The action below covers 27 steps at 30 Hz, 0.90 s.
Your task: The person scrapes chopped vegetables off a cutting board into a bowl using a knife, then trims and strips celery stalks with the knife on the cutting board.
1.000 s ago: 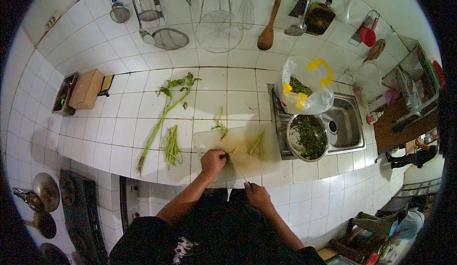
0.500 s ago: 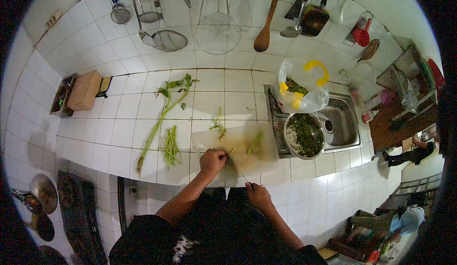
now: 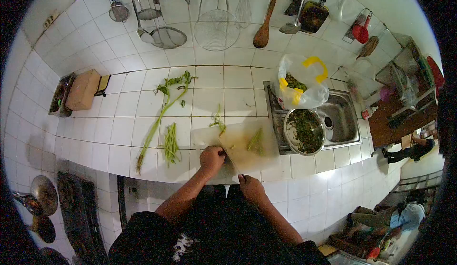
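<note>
My left hand (image 3: 212, 159) is closed at the near left part of the translucent cutting board (image 3: 267, 164); what its curled fingers hold is too small and hidden to make out. My right hand (image 3: 252, 189), at the counter's front edge, grips the handle of a knife (image 3: 232, 162), whose thin blade points up and left toward my left fingers. Cut green stems (image 3: 255, 139) lie on the board's right side. A thin leafy sprig (image 3: 217, 122) rests across its far edge. Left of the board are a bundle of trimmed stems (image 3: 170, 143) and a long leafy stalk (image 3: 162, 115).
Right of the board, a steel bowl (image 3: 287, 139) of chopped greens and a plastic bag (image 3: 312, 91) with greens stand by the sink (image 3: 350, 127). Utensils, including a wooden spoon (image 3: 262, 36), hang above. A brick-like block (image 3: 83, 90) sits far left. Another person (image 3: 414, 148) is at right.
My right hand has moved a little forward and left with the knife, bringing the handle closer to the board. My left hand stays nearly where it was, and the view has shifted slightly.
</note>
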Tool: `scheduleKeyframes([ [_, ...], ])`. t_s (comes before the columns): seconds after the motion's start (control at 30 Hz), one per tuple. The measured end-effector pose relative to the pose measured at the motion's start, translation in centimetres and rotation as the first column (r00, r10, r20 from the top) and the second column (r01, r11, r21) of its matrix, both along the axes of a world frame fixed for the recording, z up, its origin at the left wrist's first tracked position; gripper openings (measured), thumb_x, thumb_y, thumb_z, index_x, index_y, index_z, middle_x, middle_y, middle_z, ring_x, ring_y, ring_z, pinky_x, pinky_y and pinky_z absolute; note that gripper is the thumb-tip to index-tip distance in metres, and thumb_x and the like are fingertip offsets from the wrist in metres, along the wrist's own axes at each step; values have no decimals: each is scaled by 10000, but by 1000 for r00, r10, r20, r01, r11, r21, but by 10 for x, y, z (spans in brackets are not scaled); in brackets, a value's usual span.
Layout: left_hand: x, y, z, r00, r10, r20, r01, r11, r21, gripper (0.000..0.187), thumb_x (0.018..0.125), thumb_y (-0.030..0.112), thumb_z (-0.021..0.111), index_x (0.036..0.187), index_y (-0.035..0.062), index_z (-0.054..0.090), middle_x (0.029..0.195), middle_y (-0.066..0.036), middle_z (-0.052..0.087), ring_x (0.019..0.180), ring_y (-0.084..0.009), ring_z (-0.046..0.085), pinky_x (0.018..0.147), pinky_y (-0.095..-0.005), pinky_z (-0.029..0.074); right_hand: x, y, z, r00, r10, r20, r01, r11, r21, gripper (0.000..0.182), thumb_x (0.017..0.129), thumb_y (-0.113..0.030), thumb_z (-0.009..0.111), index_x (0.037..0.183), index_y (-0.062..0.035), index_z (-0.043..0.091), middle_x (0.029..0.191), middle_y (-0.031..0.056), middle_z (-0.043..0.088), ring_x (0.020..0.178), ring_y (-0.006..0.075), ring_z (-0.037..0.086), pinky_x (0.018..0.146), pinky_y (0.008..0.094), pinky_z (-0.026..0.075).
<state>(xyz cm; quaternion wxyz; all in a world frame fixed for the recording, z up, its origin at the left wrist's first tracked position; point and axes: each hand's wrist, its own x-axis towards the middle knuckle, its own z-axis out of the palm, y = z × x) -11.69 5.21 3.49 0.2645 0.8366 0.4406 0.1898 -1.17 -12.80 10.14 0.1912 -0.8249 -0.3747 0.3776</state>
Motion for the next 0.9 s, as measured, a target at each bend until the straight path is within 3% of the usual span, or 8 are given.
scheduleKeyframes([
  [0.07, 2, 3, 0, 1000, -9, -14, 9, 1000, 18, 141, 685, 211, 673, 782, 111, 699, 776, -145, 649, 749, -343, 624, 663, -447, 506, 5, 7, -7, 998, 62, 23, -61, 998, -23, 546, 970, -457, 338, 947, 10, 621, 922, 302, 620, 922, 481, 580, 818, 534, 457],
  [0.13, 2, 7, 3, 999, -12, -46, 5, 990, -144, 150, 680, 218, 677, 787, 114, 699, 780, -135, 657, 745, -337, 630, 667, -448, 508, 6, -1, -1, 996, 72, 49, -68, 995, -70, 544, 971, -455, 334, 951, 9, 619, 920, 299, 623, 919, 478, 584, 812, 538, 458],
  [0.33, -3, 2, -5, 999, 38, -6, -38, 999, -24, 162, 683, 221, 680, 809, 126, 716, 809, -109, 678, 769, -319, 641, 685, -436, 520, 2, -14, 2, 995, 37, 96, -26, 994, -106, 555, 969, -466, 326, 967, 10, 612, 908, 290, 629, 906, 468, 594, 797, 547, 459],
  [0.57, -5, 1, -8, 999, -25, 33, 25, 999, -19, 169, 689, 209, 687, 827, 117, 721, 831, -117, 676, 775, -306, 641, 703, -430, 521, 4, -15, -1, 998, 28, 63, -20, 991, -131, 578, 967, -477, 327, 964, 23, 617, 926, 303, 621, 928, 471, 584, 827, 532, 452],
  [0.67, -3, 1, -2, 999, -38, 3, 38, 998, -56, 182, 690, 207, 689, 842, 109, 714, 852, -118, 669, 802, -309, 638, 715, -430, 520, 6, -14, 3, 998, 55, 30, -52, 995, -89, 582, 966, -476, 327, 963, 27, 620, 937, 307, 617, 944, 470, 579, 843, 532, 446],
  [0.83, 0, -2, -11, 997, -70, -33, 74, 988, 132, 178, 707, 191, 674, 857, 98, 696, 894, -129, 643, 868, -313, 620, 739, -432, 516, 5, 6, -2, 998, 19, 62, -10, 991, -136, 570, 963, -464, 337, 982, 30, 620, 949, 306, 618, 961, 466, 579, 854, 532, 444],
  [0.9, 1, 1, -11, 993, -73, -89, 80, 993, 86, 166, 710, 183, 673, 849, 95, 694, 894, -129, 641, 866, -309, 617, 738, -431, 515, 7, 6, -3, 998, 3, 65, 5, 993, -121, 563, 959, -460, 344, 982, 29, 621, 938, 300, 622, 946, 465, 584, 848, 535, 447],
])
